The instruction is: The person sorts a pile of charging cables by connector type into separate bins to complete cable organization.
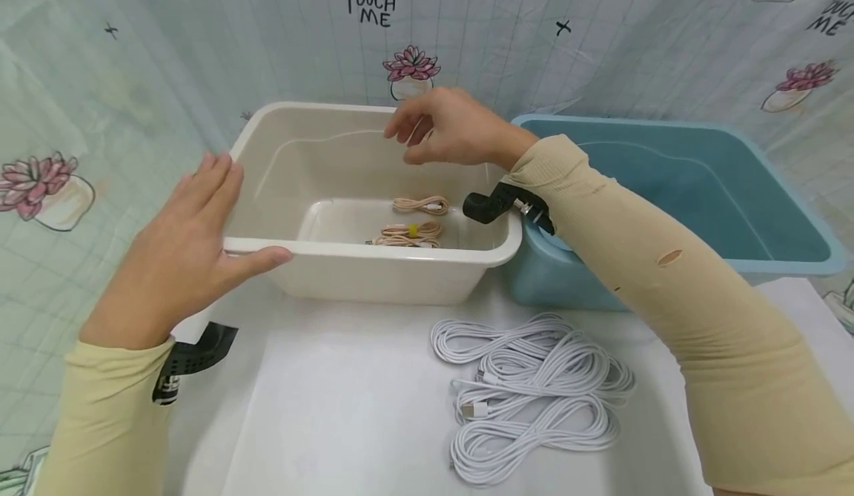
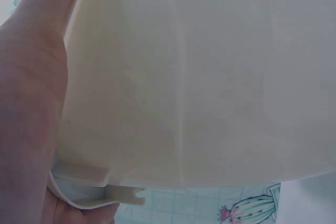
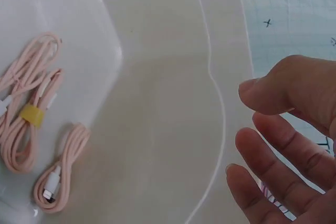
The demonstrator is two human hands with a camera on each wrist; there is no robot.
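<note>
My left hand lies at the front left corner of a cream plastic tub, fingers straight along the left rim and thumb over the front rim. In the left wrist view the tub's wall fills most of the picture. Over the tub's back right part hovers my right hand, fingers loosely bent and holding nothing. On the tub's floor lie coiled pink charging cables: one coil by itself, and beside it a group with a yellow tie. White plugs show on them.
A blue tub stands right of the cream one, partly behind my right forearm. Several coiled white cables with white plugs lie on the white tabletop in front. A printed curtain hangs close behind both tubs.
</note>
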